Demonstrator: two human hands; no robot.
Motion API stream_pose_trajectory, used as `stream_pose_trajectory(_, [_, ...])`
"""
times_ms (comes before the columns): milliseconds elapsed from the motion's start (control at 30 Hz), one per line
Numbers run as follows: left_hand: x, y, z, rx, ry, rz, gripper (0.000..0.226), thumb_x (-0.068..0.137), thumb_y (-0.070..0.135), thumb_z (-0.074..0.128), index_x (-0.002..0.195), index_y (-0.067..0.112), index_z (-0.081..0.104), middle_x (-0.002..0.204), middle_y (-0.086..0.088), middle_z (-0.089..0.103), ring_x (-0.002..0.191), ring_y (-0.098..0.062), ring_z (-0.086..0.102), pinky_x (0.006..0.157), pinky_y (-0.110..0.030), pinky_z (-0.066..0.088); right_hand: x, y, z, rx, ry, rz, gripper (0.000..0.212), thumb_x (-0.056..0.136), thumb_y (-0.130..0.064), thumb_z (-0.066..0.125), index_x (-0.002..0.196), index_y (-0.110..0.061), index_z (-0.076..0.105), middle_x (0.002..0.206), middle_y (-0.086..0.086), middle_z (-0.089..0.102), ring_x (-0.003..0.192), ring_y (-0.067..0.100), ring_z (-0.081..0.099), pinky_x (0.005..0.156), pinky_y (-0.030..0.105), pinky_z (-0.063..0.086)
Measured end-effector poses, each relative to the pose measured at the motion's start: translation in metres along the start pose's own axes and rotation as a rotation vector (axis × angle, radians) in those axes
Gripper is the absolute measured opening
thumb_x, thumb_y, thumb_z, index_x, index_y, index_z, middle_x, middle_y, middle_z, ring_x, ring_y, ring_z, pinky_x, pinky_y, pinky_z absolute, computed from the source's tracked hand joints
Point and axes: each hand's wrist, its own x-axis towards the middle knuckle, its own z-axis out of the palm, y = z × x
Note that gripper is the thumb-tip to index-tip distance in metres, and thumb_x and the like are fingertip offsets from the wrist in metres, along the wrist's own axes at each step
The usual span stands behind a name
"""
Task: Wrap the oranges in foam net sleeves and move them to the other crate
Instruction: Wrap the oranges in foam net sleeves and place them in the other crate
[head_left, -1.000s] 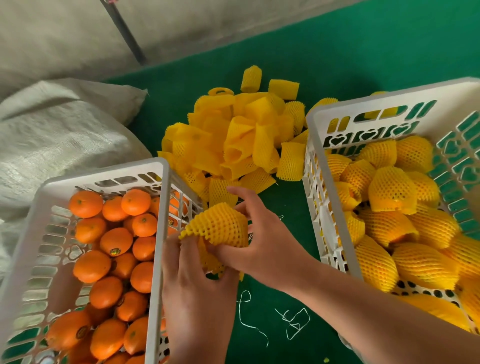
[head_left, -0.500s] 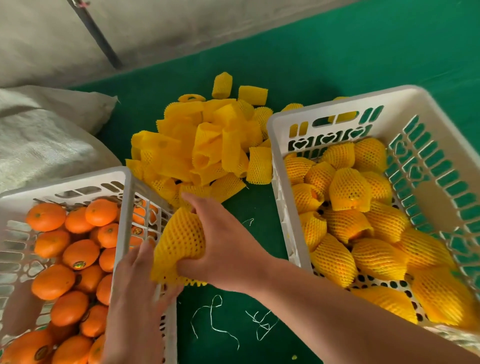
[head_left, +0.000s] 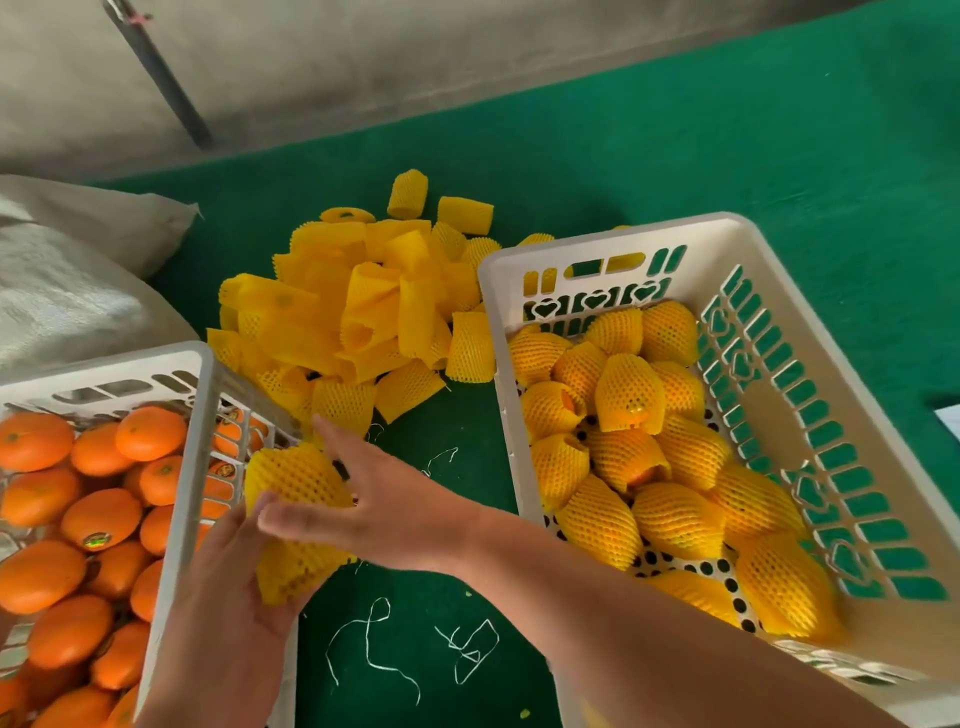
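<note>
Green felt (head_left: 675, 171) covers the surface under your hands, with a grey wall behind it and a dark rod (head_left: 156, 73) leaning across that wall. Your left hand (head_left: 228, 613) comes up from below, cupping the sleeved orange (head_left: 296, 514) from underneath, fingers curled round the lower end of its yellow foam net. Your right hand (head_left: 384, 504) lies against the right side of the same fruit with its fingers straight and spread, pressing on the net rather than closing round it. The wrapped fruit sits between your two palms, above the felt, just beside the near corner of the left crate.

Left of your left hand stands that left crate (head_left: 202, 395), white and slotted, filled with bare oranges (head_left: 98, 519); some carry small stickers. Right of your right forearm stands the right crate (head_left: 623, 244), also white, holding many wrapped oranges (head_left: 628, 395) in yellow netting, with patches of its perforated floor showing between them.

Beyond your fingertips, between the two crates, lies a loose pile of empty foam net sleeves (head_left: 363, 306), some rolled into tubes and some flattened. Below your right wrist, bits of white thread (head_left: 374, 644) curl on the felt. Far to the left of your hands, behind the left crate, a woven grey sack (head_left: 67, 280) rests on the surface.
</note>
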Motion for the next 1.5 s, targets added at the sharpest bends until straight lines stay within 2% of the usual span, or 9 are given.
stream_pose_trajectory(133, [-0.014,0.007,0.032,-0.042,-0.075,-0.004,0.036,0.105,0.045,0.052,0.137,0.031,0.062,0.129,0.000,0.071,0.117,-0.020,0.070,0.089,-0.052,0.061,-0.012,-0.008,-0.008,0.107,0.128,0.110,0.059,0.087,-0.058,0.076,0.137,-0.034,0.056,0.123,-0.008,0.067,0.112,0.016,0.066,0.095,0.042,0.060])
stream_pose_trajectory(233, [-0.019,0.010,0.025,0.542,-0.247,0.227,0.028,0.104,0.034,0.057,0.113,0.058,0.068,0.115,0.024,0.072,0.106,-0.003,0.071,0.069,-0.029,0.064,-0.041,-0.014,-0.025,0.209,0.235,0.111,0.052,0.088,-0.050,0.077,0.134,-0.033,0.059,0.119,-0.005,0.069,0.107,0.018,0.069,0.091,0.040,0.061])
stream_pose_trajectory(300, [-0.023,0.014,0.007,0.899,-0.275,0.370,0.026,0.091,0.072,0.055,0.115,0.065,0.063,0.117,0.032,0.068,0.105,-0.004,0.071,0.077,-0.031,0.061,-0.073,-0.013,-0.044,0.194,0.307,0.083,0.049,0.089,-0.047,0.077,0.133,-0.035,0.059,0.118,-0.002,0.069,0.106,0.022,0.071,0.092,0.046,0.061])
stream_pose_trajectory(467, [0.001,-0.017,-0.069,1.675,-0.069,0.738,0.073,0.091,0.081,0.038,0.112,0.022,0.075,0.118,-0.010,0.072,0.100,-0.038,0.069,0.081,-0.063,0.057,-0.175,0.013,-0.100,-0.028,0.603,0.187,0.061,0.078,-0.060,0.076,0.134,-0.052,0.053,0.113,-0.020,0.068,0.098,0.004,0.069,0.081,0.029,0.063])
stream_pose_trajectory(700, [0.023,-0.065,-0.128,1.807,-0.140,0.823,0.051,0.092,0.065,0.039,0.091,0.031,0.077,0.108,0.001,0.076,0.109,-0.026,0.063,0.117,-0.042,0.029,-0.218,0.077,-0.143,-0.219,0.687,0.489,0.078,0.085,-0.043,0.083,0.150,-0.035,0.041,0.109,-0.006,0.070,0.086,0.012,0.072,0.069,0.025,0.060])
stream_pose_trajectory(933, [0.009,-0.044,-0.105,1.744,-0.211,0.776,0.066,0.094,0.072,0.024,0.080,0.036,0.077,0.088,0.021,0.070,0.081,-0.019,0.075,0.115,-0.017,0.012,-0.151,0.077,-0.149,-0.402,0.625,0.408,0.083,0.083,-0.052,0.078,0.152,-0.034,0.036,0.115,-0.003,0.065,0.087,0.016,0.066,0.065,0.027,0.051])
stream_pose_trajectory(1133, [0.015,-0.036,-0.105,1.815,-0.278,0.863,0.054,0.095,0.061,0.033,0.071,0.037,0.075,0.079,0.018,0.074,0.069,-0.017,0.076,0.083,-0.043,0.053,-0.100,0.088,-0.151,-0.273,0.582,0.483,0.090,0.086,-0.049,0.080,0.159,-0.026,0.031,0.128,-0.001,0.057,0.099,0.014,0.062,0.064,0.020,0.049])
stream_pose_trajectory(1267, [0.014,-0.038,-0.103,1.696,-0.295,0.883,0.067,0.100,0.070,0.016,0.074,0.042,0.071,0.084,0.029,0.066,0.072,-0.006,0.071,0.113,-0.018,0.023,-0.096,0.098,-0.159,-0.237,0.670,0.520,0.090,0.087,-0.052,0.077,0.160,-0.025,0.031,0.143,0.007,0.056,0.109,0.019,0.060,0.084,0.033,0.057])
stream_pose_trajectory(1500, [0.012,-0.042,-0.112,1.633,-0.215,0.962,0.029,0.091,0.058,0.040,0.077,0.052,0.064,0.081,0.031,0.066,0.072,-0.009,0.073,0.114,-0.006,0.009,-0.098,0.103,-0.161,-0.462,0.882,0.467,0.092,0.087,-0.052,0.079,0.159,-0.019,0.033,0.158,0.006,0.044,0.143,0.029,0.044,0.111,0.042,0.043])
